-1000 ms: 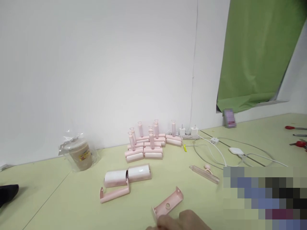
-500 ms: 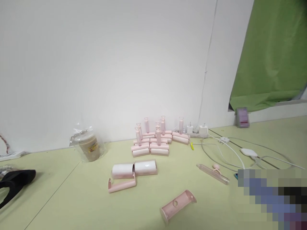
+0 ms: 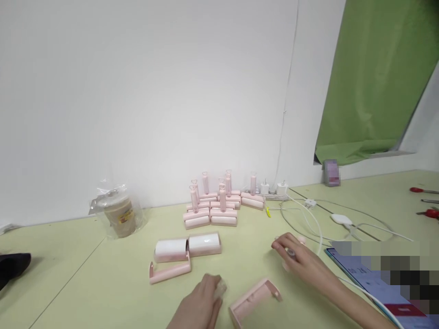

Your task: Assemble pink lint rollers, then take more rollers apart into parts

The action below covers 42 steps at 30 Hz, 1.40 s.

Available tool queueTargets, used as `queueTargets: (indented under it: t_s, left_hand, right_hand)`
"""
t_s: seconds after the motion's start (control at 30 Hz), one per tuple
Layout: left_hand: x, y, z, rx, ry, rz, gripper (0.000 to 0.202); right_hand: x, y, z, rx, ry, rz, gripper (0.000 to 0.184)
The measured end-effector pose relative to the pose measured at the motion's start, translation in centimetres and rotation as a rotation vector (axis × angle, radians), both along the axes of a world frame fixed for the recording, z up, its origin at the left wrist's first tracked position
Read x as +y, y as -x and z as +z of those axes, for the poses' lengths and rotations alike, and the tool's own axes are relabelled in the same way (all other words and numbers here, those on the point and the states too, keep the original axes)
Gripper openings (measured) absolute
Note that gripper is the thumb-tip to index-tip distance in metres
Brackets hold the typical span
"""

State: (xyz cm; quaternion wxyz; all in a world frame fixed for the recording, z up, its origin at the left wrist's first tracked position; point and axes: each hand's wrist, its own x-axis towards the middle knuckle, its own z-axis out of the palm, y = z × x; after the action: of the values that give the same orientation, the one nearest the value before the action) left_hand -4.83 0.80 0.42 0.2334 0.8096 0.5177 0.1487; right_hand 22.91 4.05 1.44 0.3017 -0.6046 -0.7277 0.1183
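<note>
Tube (image 3: 291, 253) gripped by right fingers (image 3: 287, 239), blurred clear piece (image 3: 220, 289) by left fingers (image 3: 206, 285); bag (image 3: 139, 219) holds cup (image 3: 115, 212).

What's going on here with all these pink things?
A person is handling loose parts. The left hand holds a small translucent piece, too blurred to name; the right hand grasps a clear tube, mostly hidden. An open pink shell lies between the hands. Beyond the left hand lie two white rolls; pink rollers with upright handles stand near the wall.
</note>
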Motion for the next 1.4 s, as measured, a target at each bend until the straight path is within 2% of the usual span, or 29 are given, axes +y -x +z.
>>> queueTargets:
  t_s: [0.03, 0.1, 0.17, 0.23, 0.27, 0.33, 0.37, 0.43, 0.5, 0.57, 0.6, 0.67, 0.77, 0.83, 0.93, 1.03, 1.1, 1.2, 1.33, 1.4]
  left_hand:
    - [0.8, -0.7, -0.2, 0.001, -0.039, -0.078, 0.033]
    - [2.2, -1.7, -0.3, 0.011, -0.092, -0.150, 0.033]
    - [3.3, -2.4, -0.4, 0.019, -0.113, -0.142, 0.033]
    - [4.1, -3.0, -0.6, 0.009, -0.093, -0.136, 0.033]
    - [4.3, -3.3, -0.8, -0.006, -0.083, -0.141, 0.033]
    - [4.5, -3.6, -1.1, -0.043, -0.077, -0.162, 0.035]
    - [4.5, -3.7, -1.3, -0.057, -0.085, -0.172, 0.038]
    - [4.4, -3.5, -1.5, -0.056, -0.114, -0.177, 0.040]
    - [4.2, -3.0, -1.7, -0.016, -0.144, -0.159, 0.036]
    - [3.9, -2.2, -1.8, 0.036, -0.172, -0.135, 0.033]
    - [3.6, -1.7, -1.8, 0.054, -0.185, -0.123, 0.033]
    - [2.9, -0.6, -1.9, 0.063, -0.203, -0.116, 0.033]
    - [1.6, 0.9, -1.9, 0.059, -0.235, -0.184, 0.033]
    - [1.0, 1.4, -1.9, 0.084, -0.294, -0.261, 0.033]
    - [0.9, 1.5, -2.1, 0.160, -0.426, -0.339, 0.038]
    - [1.7, 1.2, -2.4, 0.254, -0.510, -0.336, 0.049]
    - [2.6, 1.0, -2.6, 0.306, -0.538, -0.295, 0.055]
    - [4.2, 0.9, -2.7, 0.343, -0.553, -0.237, 0.058]
    - [5.7, 0.7, -2.6, 0.356, -0.529, -0.207, 0.061]
    - [6.3, 0.8, -2.7, 0.361, -0.533, -0.213, 0.060]
  right_hand:
    - [0.4, -0.1, -0.1, 0.048, -0.021, -0.002, 0.036]
    - [0.8, -0.7, 0.4, 0.190, -0.069, -0.002, 0.037]
    - [0.8, -1.2, 1.8, 0.298, -0.105, -0.030, 0.039]
    - [0.3, -1.0, 3.3, 0.266, -0.106, -0.038, 0.038]
    - [0.0, -0.6, 3.9, 0.187, -0.093, 0.002, 0.035]
    - [-0.7, 0.7, 4.1, -0.054, -0.061, 0.176, 0.027]
    - [-1.0, 1.5, 3.7, -0.192, -0.047, 0.281, 0.024]
    - [-1.4, 3.1, 2.1, -0.439, -0.035, 0.435, 0.035]
    - [-1.6, 4.2, 0.1, -0.596, -0.038, 0.483, 0.031]
    - [-1.5, 4.2, -1.1, -0.653, -0.043, 0.471, 0.019]
    - [-1.4, 4.0, -1.2, -0.652, -0.048, 0.453, 0.019]
    - [-1.1, 3.2, -0.5, -0.625, -0.067, 0.409, 0.023]
    - [0.1, 2.8, 1.5, -0.580, -0.101, 0.322, 0.023]
    - [1.2, 3.9, 2.4, -0.567, -0.113, 0.302, 0.021]
    - [2.9, 7.3, 2.1, -0.579, -0.102, 0.344, 0.017]
    - [3.9, 10.6, 1.1, -0.591, -0.078, 0.370, 0.016]
    - [4.2, 11.2, 0.9, -0.584, -0.064, 0.347, 0.019]
    - [4.5, 8.9, 1.7, -0.575, -0.029, 0.225, 0.019]
    - [4.5, 2.3, 3.0, -0.594, 0.087, -0.037, 0.015]
    - [4.1, -0.3, 3.3, -0.594, 0.138, -0.111, 0.012]
